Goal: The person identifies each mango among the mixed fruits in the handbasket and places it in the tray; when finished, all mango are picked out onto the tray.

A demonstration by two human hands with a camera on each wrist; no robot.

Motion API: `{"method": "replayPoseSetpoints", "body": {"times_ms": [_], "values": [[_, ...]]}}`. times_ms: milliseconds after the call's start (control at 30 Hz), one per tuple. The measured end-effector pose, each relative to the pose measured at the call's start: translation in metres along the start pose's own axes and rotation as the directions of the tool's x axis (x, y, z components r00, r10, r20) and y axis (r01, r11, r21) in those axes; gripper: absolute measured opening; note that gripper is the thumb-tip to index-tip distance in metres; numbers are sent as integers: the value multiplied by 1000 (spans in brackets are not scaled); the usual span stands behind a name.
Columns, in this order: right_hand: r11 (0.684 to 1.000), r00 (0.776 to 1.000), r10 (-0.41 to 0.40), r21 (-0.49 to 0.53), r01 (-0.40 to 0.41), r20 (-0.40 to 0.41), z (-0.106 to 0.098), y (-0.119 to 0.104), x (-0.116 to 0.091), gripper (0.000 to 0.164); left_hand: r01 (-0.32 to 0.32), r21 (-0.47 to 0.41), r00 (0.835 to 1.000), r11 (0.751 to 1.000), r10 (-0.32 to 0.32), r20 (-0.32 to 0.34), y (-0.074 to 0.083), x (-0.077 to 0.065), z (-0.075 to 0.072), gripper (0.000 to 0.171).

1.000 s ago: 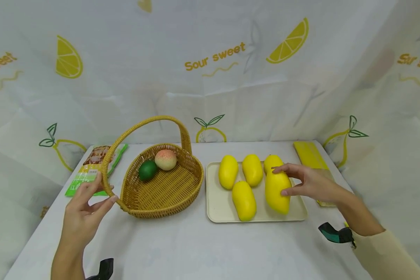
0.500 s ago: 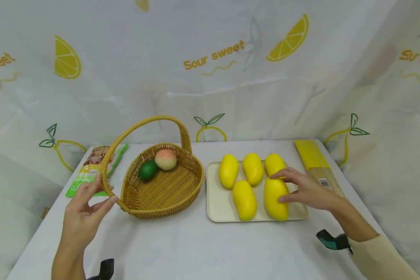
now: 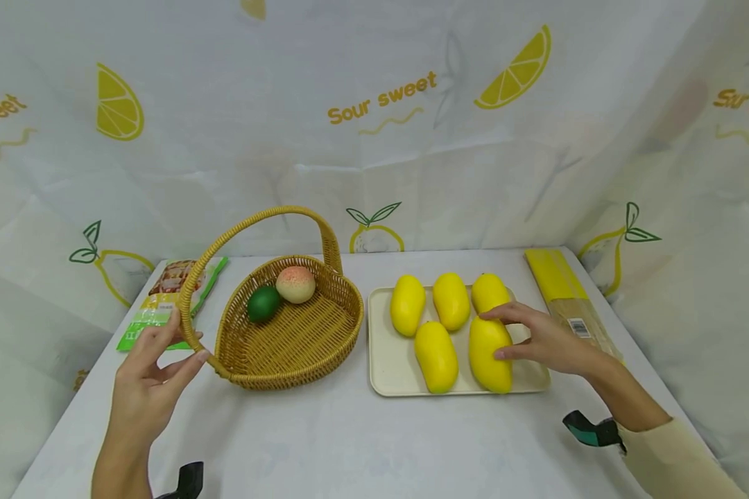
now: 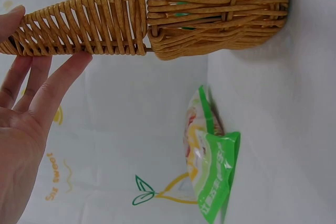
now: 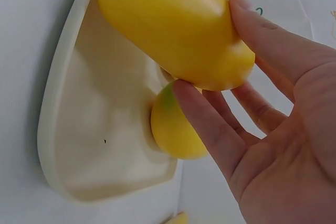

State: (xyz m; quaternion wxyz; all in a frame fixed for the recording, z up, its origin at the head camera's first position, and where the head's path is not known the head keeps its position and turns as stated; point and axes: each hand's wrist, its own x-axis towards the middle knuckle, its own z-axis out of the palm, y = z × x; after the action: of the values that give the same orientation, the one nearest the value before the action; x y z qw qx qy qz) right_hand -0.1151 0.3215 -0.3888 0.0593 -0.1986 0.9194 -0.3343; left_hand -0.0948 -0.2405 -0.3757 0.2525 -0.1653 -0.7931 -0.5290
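My left hand (image 3: 146,388) holds the arched handle (image 3: 188,298) of a woven wicker basket (image 3: 274,378) near its lower left end. In the left wrist view, thumb and fingers lie on opposite sides of the handle (image 4: 105,22). A peach (image 3: 296,285) and a dark green oval fruit (image 3: 263,303) sit inside the basket. On the right, my right hand (image 3: 552,339) pinches a yellow mango (image 3: 489,360) at the front right of a cream tray (image 3: 385,367). Several more mangoes (image 3: 435,357) lie on that tray. The right wrist view shows the pinched mango (image 5: 168,24) close up, another mango (image 5: 176,124) beyond it.
Behind my left hand lies a green and yellow snack bag (image 3: 162,294). A yellow packet with a clear lower part (image 3: 555,274) lies right of the tray, partly behind my right hand. A white printed cloth (image 3: 374,166) hangs along the table's back edge.
My right hand has lowered the mango toward the front of the tray, then shifted slightly left. The left hand and basket have stayed in place.
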Motion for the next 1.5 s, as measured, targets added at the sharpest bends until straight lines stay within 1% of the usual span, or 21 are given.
{"method": "replayPoseSetpoints", "body": {"times_ms": [167, 300, 367, 533, 633, 800, 967, 1067, 1233, 1433, 1500], "values": [[999, 1000, -4, -45, 4, 8, 0, -1, 1, 56, -32, -35, 999, 999, 32, 6, 0, 1, -1, 83], [999, 1000, -3, -40, 4, 27, 1, 0, 1, 51, -29, -69, 1000, 997, 29, 8, -1, 1, -1, 79], [1000, 1000, -2, -31, 3, 30, 2, 0, 1, 49, -24, -62, 1000, 998, 25, 11, -1, 1, -1, 78], [998, 1000, -28, -47, 28, 8, 3, 1, 1, 48, -27, -52, 1000, 998, 27, 14, -2, 0, -1, 78], [996, 999, -41, -78, 40, -8, 4, 1, 1, 48, -31, -77, 999, 997, 32, 13, -3, 1, -1, 79], [993, 1000, 0, -119, -1, -10, 5, -1, 2, 47, -35, -94, 999, 995, 36, 5, -4, 1, 0, 78], [991, 999, 44, -127, -44, -1, 6, -1, 3, 47, -30, -63, 1000, 998, 30, 1, -3, 1, 0, 78], [991, 998, 62, -122, -62, -10, 7, 0, 2, 46, -29, -46, 1000, 999, 29, 3, -2, 1, 0, 79], [990, 999, 46, -130, -49, -25, 7, 2, 3, 45, -9, 8, 1000, 1000, 9, -2, -1, 1, 0, 83], [991, 998, 53, -126, -55, -16, 6, 5, 3, 45, 12, 13, 1000, 1000, -12, -13, 0, 0, 1, 85], [990, 998, 58, -125, -60, -17, 6, 5, 3, 44, 17, 31, 1000, 999, -17, -14, 0, 0, 1, 87]]}}
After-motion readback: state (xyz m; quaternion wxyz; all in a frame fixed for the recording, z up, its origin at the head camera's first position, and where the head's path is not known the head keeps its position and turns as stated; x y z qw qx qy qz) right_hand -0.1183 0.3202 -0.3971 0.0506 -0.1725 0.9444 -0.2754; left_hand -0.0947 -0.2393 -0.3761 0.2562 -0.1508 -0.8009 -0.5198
